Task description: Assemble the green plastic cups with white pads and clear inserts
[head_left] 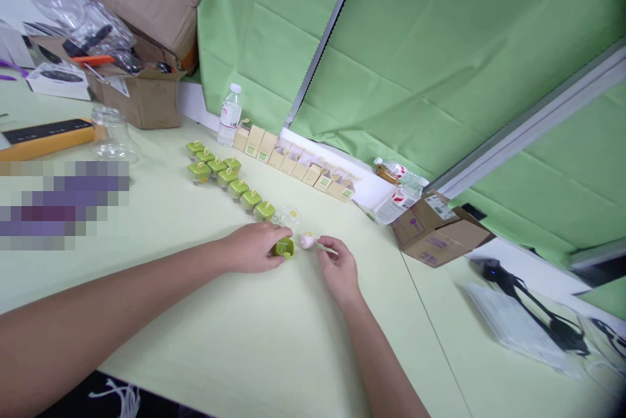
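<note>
My left hand point(254, 247) is closed around a small green square cup-like piece point(284, 248), its hollow side facing right. My right hand point(338, 267) pinches a thin, pale greenish piece point(327, 247), too small to name. Between the hands sits a small pinkish-white rounded object point(307, 240) with a yellow top, close to the right fingertips; whether they touch it I cannot tell. Just behind my left hand lies a clear plastic piece point(289, 214) with a yellowish spot. Several small clear containers with green lids point(238, 190) run in a slanting line beyond my left hand.
Along the wall stand several small beige cartons point(291, 162) and a water bottle point(229, 117). A glass jar point(111, 134) and an open cardboard box point(147, 95) are at the left. To the right are plastic bottles point(398, 199), a brown box point(437, 232) and a plastic-wrapped stack point(513, 327).
</note>
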Tool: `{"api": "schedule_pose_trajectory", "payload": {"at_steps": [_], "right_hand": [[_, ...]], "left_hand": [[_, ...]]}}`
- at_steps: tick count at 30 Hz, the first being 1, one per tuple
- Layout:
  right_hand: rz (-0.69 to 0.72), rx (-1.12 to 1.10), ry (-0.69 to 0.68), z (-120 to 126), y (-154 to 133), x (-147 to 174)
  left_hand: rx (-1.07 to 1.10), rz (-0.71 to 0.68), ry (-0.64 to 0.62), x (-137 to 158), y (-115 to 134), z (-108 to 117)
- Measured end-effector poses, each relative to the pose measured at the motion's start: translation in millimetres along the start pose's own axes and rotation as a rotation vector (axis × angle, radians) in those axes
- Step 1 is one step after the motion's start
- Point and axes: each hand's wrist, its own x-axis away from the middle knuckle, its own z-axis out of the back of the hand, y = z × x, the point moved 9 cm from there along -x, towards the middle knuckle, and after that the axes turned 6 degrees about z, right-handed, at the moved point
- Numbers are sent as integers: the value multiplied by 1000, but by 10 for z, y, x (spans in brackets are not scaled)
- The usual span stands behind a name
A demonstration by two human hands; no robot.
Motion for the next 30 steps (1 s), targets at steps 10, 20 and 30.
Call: {"api": "schedule_pose_trajectory", "payload": {"at_steps": [10, 20, 30], "right_hand": [[-10, 16, -19, -14, -45, 2], [148, 33, -151, -173, -200, 23], [241, 92, -193, -300, -265, 12]], "left_hand": [[-3, -5, -4, 1, 7, -1], [0, -1, -15, 8, 28, 25], [10, -20, -3, 2, 52, 32]]}}
